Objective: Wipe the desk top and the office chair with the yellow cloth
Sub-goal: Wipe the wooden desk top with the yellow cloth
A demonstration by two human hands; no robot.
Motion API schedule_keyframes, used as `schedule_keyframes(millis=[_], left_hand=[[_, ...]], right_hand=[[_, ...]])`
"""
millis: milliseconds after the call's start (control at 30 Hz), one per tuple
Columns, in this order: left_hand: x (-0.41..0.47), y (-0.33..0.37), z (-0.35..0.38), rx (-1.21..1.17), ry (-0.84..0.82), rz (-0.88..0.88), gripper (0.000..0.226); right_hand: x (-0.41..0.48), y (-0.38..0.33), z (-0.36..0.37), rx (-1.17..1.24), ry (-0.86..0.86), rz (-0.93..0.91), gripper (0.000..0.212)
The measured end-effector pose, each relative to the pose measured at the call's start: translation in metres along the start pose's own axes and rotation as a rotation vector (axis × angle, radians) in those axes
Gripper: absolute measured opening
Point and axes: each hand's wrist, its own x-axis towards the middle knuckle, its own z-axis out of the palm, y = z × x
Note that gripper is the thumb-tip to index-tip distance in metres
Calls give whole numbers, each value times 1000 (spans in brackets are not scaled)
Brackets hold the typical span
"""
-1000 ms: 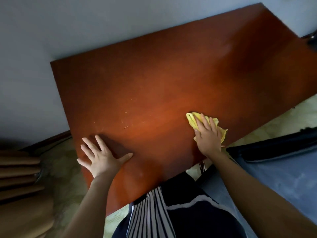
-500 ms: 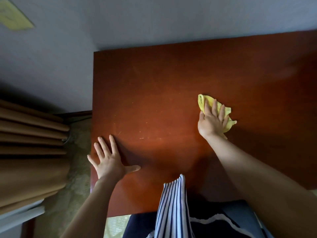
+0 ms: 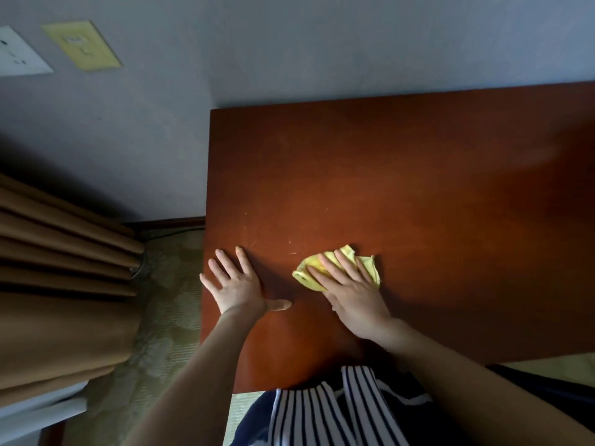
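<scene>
Two bare forearms up from the near edge, over a dark garment with a white-striped panel (image 3: 335, 413) at the bottom middle. Left hand (image 3: 238, 289) laid flat on the desk top (image 3: 418, 188), close to its left edge and toward its near side: palm down, fingers straight and spread, thumb out to the right, nothing held. Just right of it, not touching, right hand (image 3: 352, 296) palm down on the yellow cloth (image 3: 371, 269), fingers straight and fanned across it, pressing rather than gripping. Cloth crumpled, flat against the red-brown wood, showing past the fingertips on the far side and at both left and right. A few pale specks and short scratches on the wood just beyond the hands. Rest of the desk top stretching far and right, cut off at the right. Left of the desk, patterned greenish carpet (image 3: 167, 300) and pleated brown curtain (image 3: 58, 284). Farther off, dark skirting board (image 3: 167, 222) at the foot of a grey wall (image 3: 322, 43). At far left on the wall, one yellow plate (image 3: 82, 46) beside one white plate (image 3: 17, 53).
</scene>
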Motion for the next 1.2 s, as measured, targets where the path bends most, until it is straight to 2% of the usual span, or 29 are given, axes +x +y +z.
schedule_keyframes(millis=[133,233,533,667,933,1033,1200], left_hand=[[-2,0,1,26,-9,-3,149],[0,1,1,43,-7,-1,149],[4,-3,8,76,23,11,149],[2,-2,8,78,16,13,149],[4,0,3,128,2,1,149],[5,2,1,133,-3,0,150],[5,2,1,130,-2,2,151]], right_hand=[[-34,25,6,-95,-20,-108,53],[-46,47,3,-89,-12,-65,54],[-2,107,-33,-29,17,168,52],[42,130,-55,-2,-55,324,52],[108,113,-73,83,-78,576,53],[112,88,-66,85,-75,530,54],[105,34,-52,51,-83,284,54]])
